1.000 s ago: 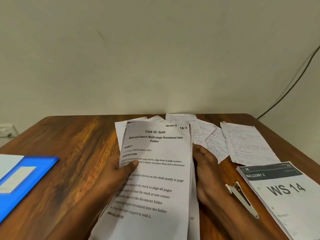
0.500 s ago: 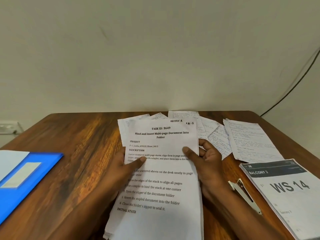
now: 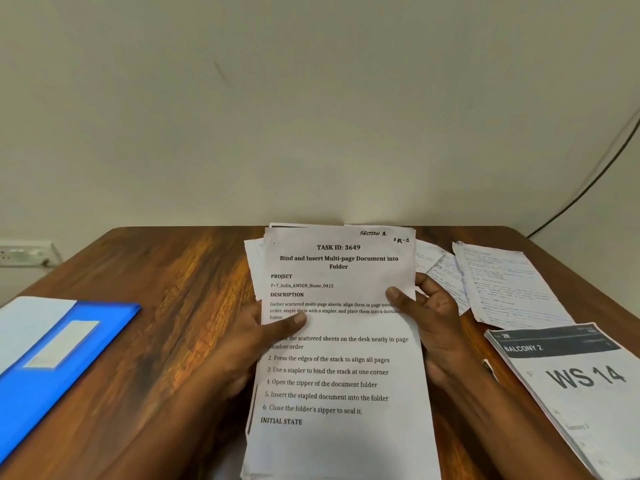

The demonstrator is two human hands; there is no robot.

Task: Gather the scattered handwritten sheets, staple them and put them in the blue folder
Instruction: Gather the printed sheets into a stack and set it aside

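Note:
A printed instruction sheet headed "TASK ID: 3649" (image 3: 339,362) is held up over the middle of the table, with more sheets behind it. My left hand (image 3: 256,337) grips its left edge, thumb on the text. My right hand (image 3: 426,317) grips its right edge, thumb on the front. Several handwritten sheets (image 3: 509,285) lie scattered at the back right of the table, partly hidden by the held sheets. The blue folder (image 3: 65,362) lies at the left edge. Only a small tip of the stapler (image 3: 489,368) peeks out beside my right wrist.
A printed stack marked "WS 14" (image 3: 581,386) lies at the right front. The wooden table (image 3: 173,306) stands against a plain wall. A wall socket (image 3: 24,252) is at the far left and a black cable (image 3: 588,181) runs down the wall at the right.
My hands have lifted the printed sheet upright and toward me. My right hand shifted from lying beside the sheet to gripping its right edge with the thumb on top. The stapler is now mostly hidden.

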